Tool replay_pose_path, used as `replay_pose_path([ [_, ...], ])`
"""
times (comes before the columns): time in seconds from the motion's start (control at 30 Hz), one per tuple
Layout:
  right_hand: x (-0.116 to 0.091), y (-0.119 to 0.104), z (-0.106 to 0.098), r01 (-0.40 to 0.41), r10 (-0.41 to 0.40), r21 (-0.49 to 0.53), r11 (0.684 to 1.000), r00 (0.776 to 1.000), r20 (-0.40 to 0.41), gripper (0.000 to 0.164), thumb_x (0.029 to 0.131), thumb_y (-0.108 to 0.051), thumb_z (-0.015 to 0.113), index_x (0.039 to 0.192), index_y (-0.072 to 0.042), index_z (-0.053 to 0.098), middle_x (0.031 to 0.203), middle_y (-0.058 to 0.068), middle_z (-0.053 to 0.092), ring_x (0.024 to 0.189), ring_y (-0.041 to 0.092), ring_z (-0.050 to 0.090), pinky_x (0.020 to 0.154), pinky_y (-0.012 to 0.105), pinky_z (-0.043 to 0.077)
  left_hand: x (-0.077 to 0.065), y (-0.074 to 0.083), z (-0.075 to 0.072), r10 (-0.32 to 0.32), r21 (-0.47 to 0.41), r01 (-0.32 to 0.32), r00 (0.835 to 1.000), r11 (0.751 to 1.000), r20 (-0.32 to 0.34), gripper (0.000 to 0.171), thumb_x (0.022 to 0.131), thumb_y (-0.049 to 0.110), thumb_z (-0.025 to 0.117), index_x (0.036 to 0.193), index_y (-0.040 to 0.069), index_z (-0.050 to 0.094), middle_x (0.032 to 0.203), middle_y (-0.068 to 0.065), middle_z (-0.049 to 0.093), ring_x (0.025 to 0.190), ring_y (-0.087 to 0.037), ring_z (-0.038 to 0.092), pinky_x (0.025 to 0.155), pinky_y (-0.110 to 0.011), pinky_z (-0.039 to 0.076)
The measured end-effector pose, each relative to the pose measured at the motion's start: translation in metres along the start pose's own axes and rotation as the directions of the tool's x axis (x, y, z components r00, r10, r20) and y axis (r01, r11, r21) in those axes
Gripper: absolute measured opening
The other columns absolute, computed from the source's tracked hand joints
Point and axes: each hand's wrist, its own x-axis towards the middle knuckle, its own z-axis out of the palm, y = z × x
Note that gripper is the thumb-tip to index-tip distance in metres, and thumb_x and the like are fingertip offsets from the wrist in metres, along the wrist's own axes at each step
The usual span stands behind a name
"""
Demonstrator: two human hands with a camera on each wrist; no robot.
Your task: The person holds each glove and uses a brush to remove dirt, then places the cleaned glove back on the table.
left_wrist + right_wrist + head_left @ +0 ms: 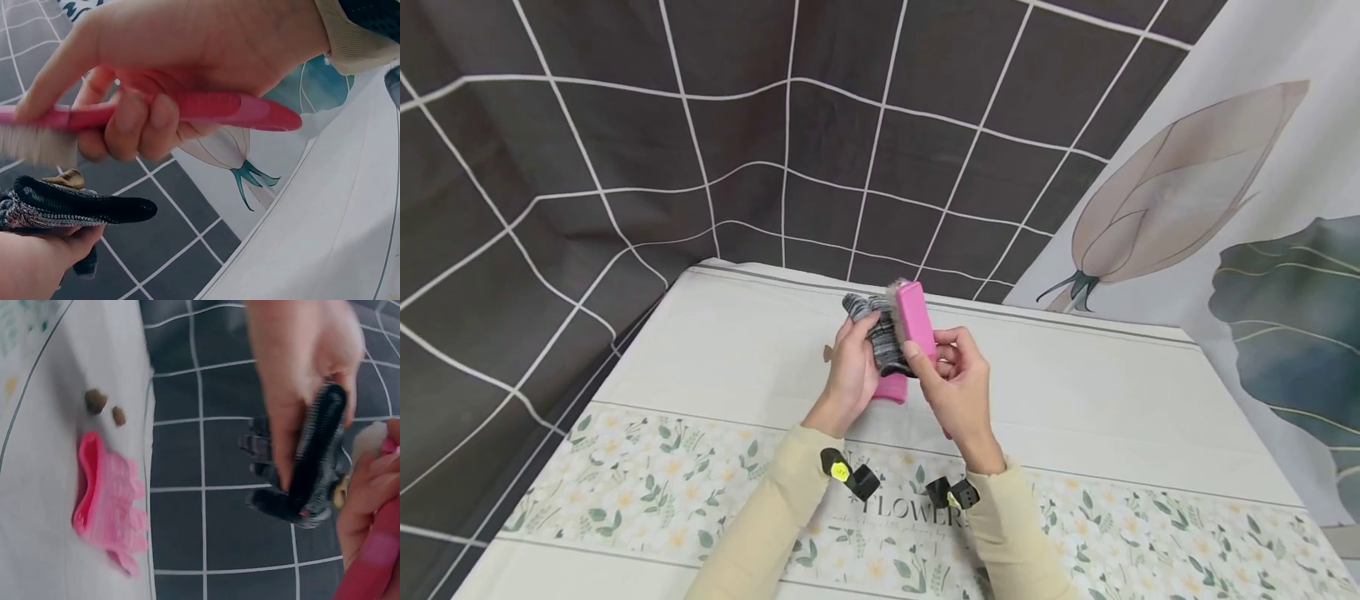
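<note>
My left hand (850, 371) holds a black-and-grey knitted glove (883, 337) above the table, thumb over its near side. In the right wrist view the glove's (315, 450) dark cuff edge and several of its fingers show. My right hand (962, 387) grips the handle of a pink brush (914, 315). The brush's pale bristles (37, 145) face the glove; in the head view they overlap its right side. A small tan piece (67, 178) shows at the glove's far side, its kind unclear. Below the hands, a pink glove (112, 503) lies on the table.
Two small brown lumps (95, 401) sit on the table near the pink glove's cuff. The white tablecloth (730, 342) has a flower-printed band across its front. Behind the table hangs a dark curtain with white grid lines (842, 150); a leaf-printed one (1172, 183) hangs at the right.
</note>
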Motion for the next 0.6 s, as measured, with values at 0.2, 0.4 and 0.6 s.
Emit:
replay_pose_path([
  [0.2,-0.002,0.0,0.007,0.076,-0.108,-0.297,0.952,0.99,-0.092,0.037,0.068,-0.033,0.067,0.1,-0.029,0.049,0.058,-0.009,0.052,0.04,0.009,0.04,0.031,0.021,0.028,-0.002,-0.001,0.0,-0.008,-0.025,0.009,0.999,1.0,0.033,0.035,0.087,0.017,0.035,0.118,0.001,0.032,0.117,-0.018,0.04,0.107,-0.026,0.04,0.088,-0.038,0.033],
  [0.4,-0.001,0.002,0.005,0.035,-0.064,-0.244,0.969,0.992,-0.111,0.035,0.07,-0.032,0.066,0.1,-0.025,0.05,0.062,-0.008,0.056,0.038,0.009,0.045,0.031,0.022,0.033,-0.001,-0.004,-0.001,0.007,-0.063,-0.005,1.0,0.998,0.03,0.034,0.087,0.016,0.032,0.116,-0.001,0.028,0.117,-0.02,0.039,0.108,-0.027,0.039,0.089,-0.038,0.033],
  [0.6,0.003,-0.038,0.003,-0.064,0.048,-0.138,0.988,0.993,-0.111,0.032,0.071,-0.027,0.065,0.097,-0.015,0.051,0.061,0.002,0.056,0.037,0.013,0.046,0.03,0.026,0.035,0.0,-0.004,-0.003,0.003,-0.049,-0.003,1.0,0.999,0.012,0.034,0.087,0.016,0.033,0.115,-0.002,0.03,0.116,-0.02,0.041,0.106,-0.027,0.041,0.088,-0.038,0.034],
])
